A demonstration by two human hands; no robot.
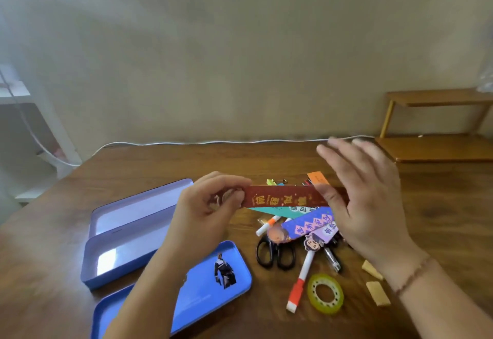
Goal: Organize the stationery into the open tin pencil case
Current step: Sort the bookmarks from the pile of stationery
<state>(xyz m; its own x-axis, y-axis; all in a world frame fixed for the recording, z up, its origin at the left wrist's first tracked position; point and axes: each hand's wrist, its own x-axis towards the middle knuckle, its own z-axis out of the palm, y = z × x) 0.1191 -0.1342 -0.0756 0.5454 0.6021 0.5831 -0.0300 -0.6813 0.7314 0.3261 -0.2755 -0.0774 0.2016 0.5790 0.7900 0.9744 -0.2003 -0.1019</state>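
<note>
My left hand [210, 205] pinches the left end of a red bookmark [280, 196] with gold characters, held level above the pile. My right hand [365, 194] has its fingers spread, and its thumb touches the bookmark's right end. Below lie a teal bookmark [288, 211], purple bookmarks [309, 225], black scissors [276, 254], a white and orange marker [300, 282] and a green tape roll [325, 297]. The open purple tin case [128, 234] sits to the left with nothing inside. A blue tin [202, 285] with a figure picture lies in front of it, partly under my left forearm.
Two yellowish erasers [376, 285] lie at the right of the pile. A white cable [213, 142] runs along the table's far edge by the wall. A wooden shelf [437, 125] stands at the back right. Small clips and orange notes [316, 178] sit behind the bookmark.
</note>
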